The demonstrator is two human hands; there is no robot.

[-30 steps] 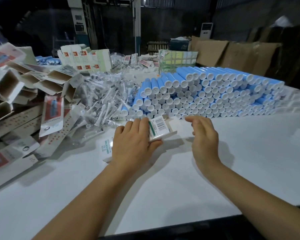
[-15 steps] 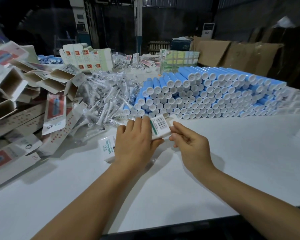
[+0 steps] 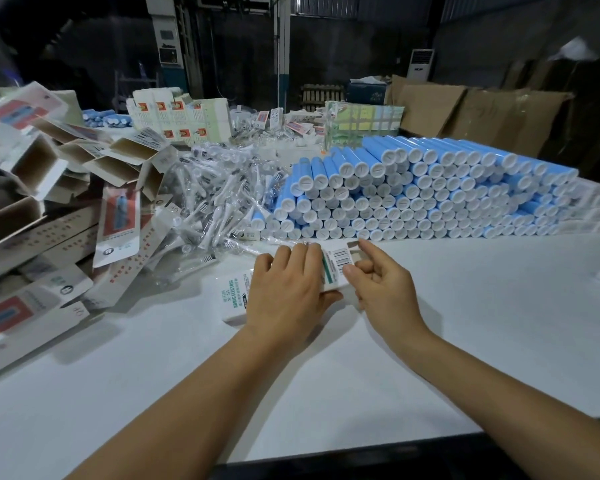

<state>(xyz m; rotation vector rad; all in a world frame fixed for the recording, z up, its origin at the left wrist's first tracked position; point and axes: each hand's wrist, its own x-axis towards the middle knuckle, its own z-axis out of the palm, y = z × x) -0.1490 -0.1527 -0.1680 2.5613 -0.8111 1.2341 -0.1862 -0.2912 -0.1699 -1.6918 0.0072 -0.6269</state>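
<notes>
- Here our left hand (image 3: 284, 296) lies over the white carton (image 3: 234, 299), fingers curled across its top and thumb tucked against the near edge. We take this grip as pinning it down while its end is worked.
- Our right hand (image 3: 387, 292) pinches the end flap (image 3: 340, 259) between thumb and forefinger, with the other fingers curled in. Whether the flap is being tucked in or pulled out we cannot tell.
- The carton lies flat on the table (image 3: 465, 323) straight ahead of us, near the tube stack, with its flap end turned toward the right hand.
- On the part left of our knuckles we read green lettering, "SONIC ELECTRIC", with "X S1" beside it. The flap carries a barcode next to a green stripe, and its small print is too fine to read.
- Beyond lie blue tubes (image 3: 430, 188), stacked with their white caps facing us, probably so one can be drawn out by its end.
- Left of them sits a heap of brush heads (image 3: 215, 199) in clear bags, and farther left are open cartons (image 3: 49, 174) whose printing is blurred.
</notes>
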